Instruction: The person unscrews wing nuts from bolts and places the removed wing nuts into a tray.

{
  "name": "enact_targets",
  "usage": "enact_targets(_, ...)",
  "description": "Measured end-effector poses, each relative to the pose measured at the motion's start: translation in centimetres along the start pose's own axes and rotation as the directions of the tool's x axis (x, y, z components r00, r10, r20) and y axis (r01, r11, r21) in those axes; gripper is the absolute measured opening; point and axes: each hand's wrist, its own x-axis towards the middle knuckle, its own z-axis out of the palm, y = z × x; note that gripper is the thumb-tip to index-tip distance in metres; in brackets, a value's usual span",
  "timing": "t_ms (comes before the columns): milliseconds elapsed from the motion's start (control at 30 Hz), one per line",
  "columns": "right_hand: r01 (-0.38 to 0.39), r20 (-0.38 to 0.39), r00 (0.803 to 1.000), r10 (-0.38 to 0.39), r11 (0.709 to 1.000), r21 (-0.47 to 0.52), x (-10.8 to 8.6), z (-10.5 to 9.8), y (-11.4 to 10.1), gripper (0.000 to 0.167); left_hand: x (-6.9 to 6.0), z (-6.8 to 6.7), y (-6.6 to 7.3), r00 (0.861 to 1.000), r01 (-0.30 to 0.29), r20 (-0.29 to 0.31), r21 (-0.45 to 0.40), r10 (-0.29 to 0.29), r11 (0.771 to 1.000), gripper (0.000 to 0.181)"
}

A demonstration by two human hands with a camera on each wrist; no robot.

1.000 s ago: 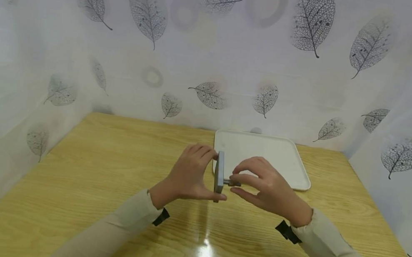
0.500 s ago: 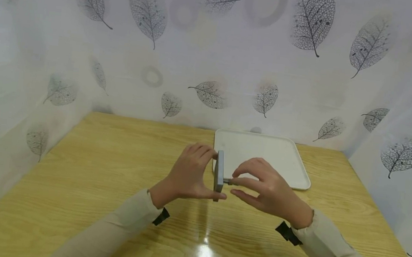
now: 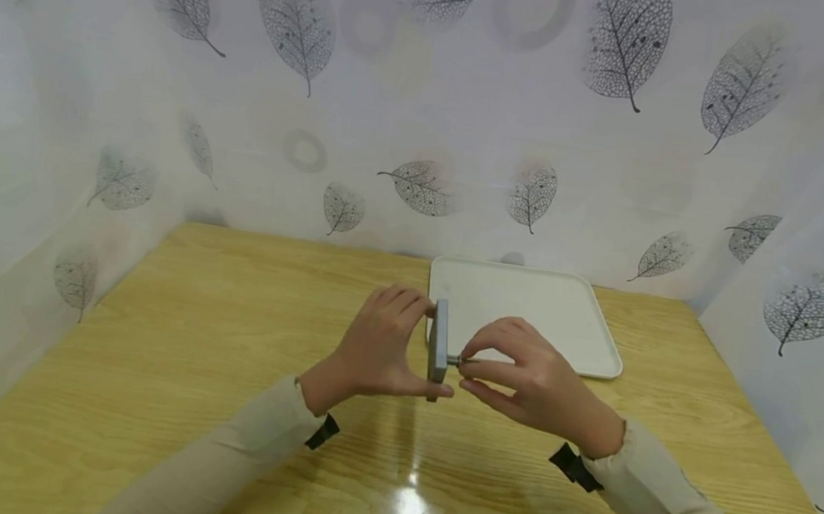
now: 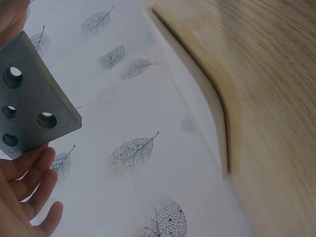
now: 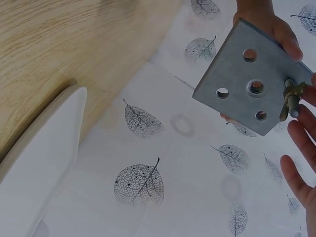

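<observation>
Plate: flat grey metal, angular outline, dull surface with faint smudges; held between the two hands, raised off the table, edge-on in the head view. Right wrist view shows four open round holes, the middle one with a pale ring around it; left wrist view shows screw thread inside one hole. Bolt stands out from the face near one corner, roughly square to it. Wing nut, dull brass colour, sits around the bolt, part-way along; the bolt's end projects past it. Left hand grips the plate by opposite edges, fingertips at the top, thumb beneath. Right hand has its fingers bent and pinches the wing nut; the right wrist view cuts off part of this grip. Container: one tray, white, shallow, rounded corners, low raised rim, lying flat on the table toward the far edge, right of centre. Its inner surface shows plain white; the near left part is hidden behind the plate and right hand. Table: yellowish wood grain, glossy, a bright reflection at the near side. Curtain behind and at both sides: pale, printed with dark skeleton leaves and faint rings.
</observation>
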Motion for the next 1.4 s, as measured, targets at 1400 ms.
enact_targets(1400, -0.083, 0.039, 0.996, 0.086, 0.994, -0.069, -0.48, -0.16, 0.82, 0.032, 0.12, 0.35, -0.18, 1.0, 0.001, -0.001, 0.005, -0.001, 1.0, 0.084)
